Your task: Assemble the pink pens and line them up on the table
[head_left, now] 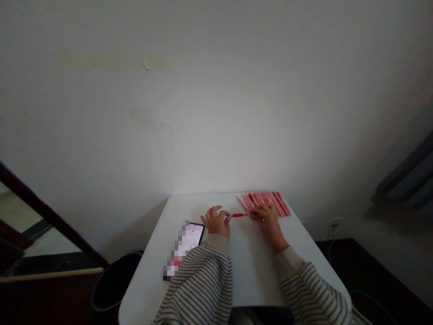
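A slim pen with a red grip [237,215] lies crosswise between my two hands. My left hand [216,222] pinches its left end between thumb and index finger, the other fingers raised and spread. At the right end, the fingers of my right hand [268,220] close round the pen's pinkish barrel, and something small and dark red shows among them. Just beyond my right hand, several pink and red pens [270,201] lie side by side in a slanting row. What exactly each set of fingertips covers is partly hidden.
A phone [186,246] with a lit screen lies left of my left forearm on the white table [250,271]. A plain wall [237,113] rises behind the table's far edge. A dark bin [115,282] stands on the floor at left, and a dark grey cloth [409,176] hangs at right.
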Motion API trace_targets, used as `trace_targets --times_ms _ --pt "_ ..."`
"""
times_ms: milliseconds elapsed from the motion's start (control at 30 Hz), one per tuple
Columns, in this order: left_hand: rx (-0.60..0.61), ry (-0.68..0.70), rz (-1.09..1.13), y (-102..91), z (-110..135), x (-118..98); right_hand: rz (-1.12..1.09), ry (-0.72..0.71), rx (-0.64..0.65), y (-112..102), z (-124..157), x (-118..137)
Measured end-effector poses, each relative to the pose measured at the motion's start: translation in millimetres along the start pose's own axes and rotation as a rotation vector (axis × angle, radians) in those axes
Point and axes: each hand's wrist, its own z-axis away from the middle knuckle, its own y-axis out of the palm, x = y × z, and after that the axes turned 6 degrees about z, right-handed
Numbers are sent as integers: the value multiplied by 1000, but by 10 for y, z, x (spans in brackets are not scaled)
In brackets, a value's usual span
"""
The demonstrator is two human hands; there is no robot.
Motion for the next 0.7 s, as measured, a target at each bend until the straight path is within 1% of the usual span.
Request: trace_targets --times_ms 267,467,700 --pt "34 -3 3 3 4 -9 -94 -2 31 -39 -21 56" --pt "65 -2 -25 -24 19 -41 -73 -34 29 -72 -28 80" --pt "42 30 -11 -7 39 -36 -43 -49 43 -70 -17 91"
